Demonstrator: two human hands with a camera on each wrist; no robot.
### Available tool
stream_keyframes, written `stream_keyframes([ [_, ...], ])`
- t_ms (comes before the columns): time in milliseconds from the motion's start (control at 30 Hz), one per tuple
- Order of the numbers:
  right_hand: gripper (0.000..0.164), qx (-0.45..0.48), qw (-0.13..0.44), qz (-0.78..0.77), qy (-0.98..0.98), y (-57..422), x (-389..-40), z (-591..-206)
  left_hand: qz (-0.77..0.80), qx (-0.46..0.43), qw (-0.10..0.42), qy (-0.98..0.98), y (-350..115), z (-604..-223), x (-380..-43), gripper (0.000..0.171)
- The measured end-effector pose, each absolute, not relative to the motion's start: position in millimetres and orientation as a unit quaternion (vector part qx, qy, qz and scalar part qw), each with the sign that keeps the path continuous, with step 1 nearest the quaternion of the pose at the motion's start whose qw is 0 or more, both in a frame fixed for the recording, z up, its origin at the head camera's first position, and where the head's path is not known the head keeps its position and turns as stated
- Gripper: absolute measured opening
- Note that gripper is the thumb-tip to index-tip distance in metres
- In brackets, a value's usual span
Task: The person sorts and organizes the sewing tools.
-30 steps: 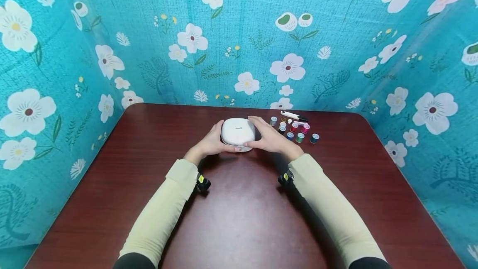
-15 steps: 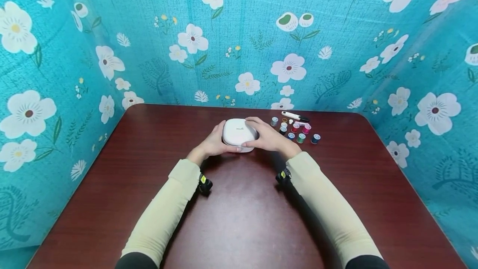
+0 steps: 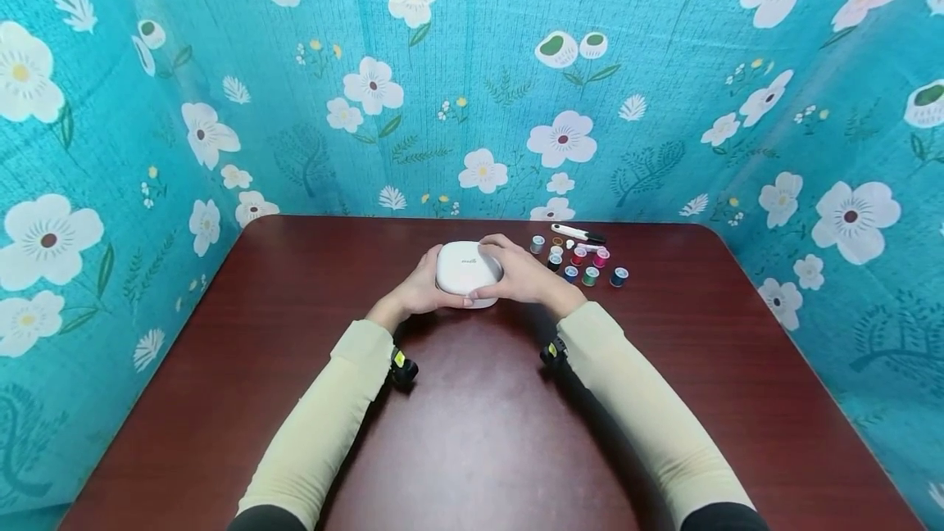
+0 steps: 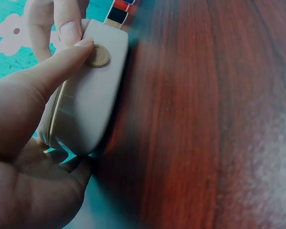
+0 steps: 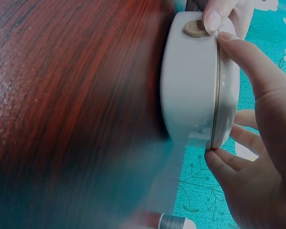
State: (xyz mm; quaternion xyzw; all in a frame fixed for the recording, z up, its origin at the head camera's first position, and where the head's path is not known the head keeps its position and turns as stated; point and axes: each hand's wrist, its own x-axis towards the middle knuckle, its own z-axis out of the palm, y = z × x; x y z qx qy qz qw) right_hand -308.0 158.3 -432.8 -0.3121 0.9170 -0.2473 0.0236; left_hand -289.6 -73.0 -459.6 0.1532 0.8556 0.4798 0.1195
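Observation:
A rounded white box [image 3: 468, 262], its lid down, sits on the table in the head view. My left hand [image 3: 419, 283] grips its left side, fingers behind and thumb along the front. In the left wrist view that thumb lies at the edge of a round tan button [image 4: 99, 56] on the box's front wall. My right hand [image 3: 525, 274] holds the right side, fingers around the back and thumb at the front. The right wrist view shows the right thumb tip at the lid seam [image 5: 216, 90], close to the left thumb. The box's underside is hidden.
Right of the box stand several thread spools [image 3: 591, 275] in different colours. Behind them lies a white stick with a black end [image 3: 578, 233], near a small pink piece [image 3: 589, 248]. A floral teal curtain [image 3: 442, 64] hangs behind the dark wooden table [image 3: 472, 433].
My right hand has shifted slightly left on the box, and its thumb has come down the front to meet the left thumb. The left hand keeps its hold. The head view has tilted slightly.

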Motion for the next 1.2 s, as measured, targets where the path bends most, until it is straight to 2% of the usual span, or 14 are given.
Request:
stream_keyframes([
  [300,0.094,-0.311,0.037,-0.223,0.923,158.0,-307.8,-429.8,0.510,0.149,0.126,0.838,-68.5,-461.3,-289.8,0.123],
  [667,0.091,-0.308,0.024,-0.220,0.925,155.4,-306.6,-431.3,0.502,0.134,0.129,0.845,-68.1,-460.2,-287.8,0.130],
  [933,0.090,-0.306,0.019,-0.209,0.929,154.1,-304.4,-435.7,0.501,0.140,0.119,0.846,-68.2,-462.4,-287.7,0.118],
  [1200,0.087,-0.306,-0.001,-0.197,0.931,152.2,-306.9,-434.5,0.503,0.132,0.119,0.846,-67.0,-460.0,-288.9,0.117],
])
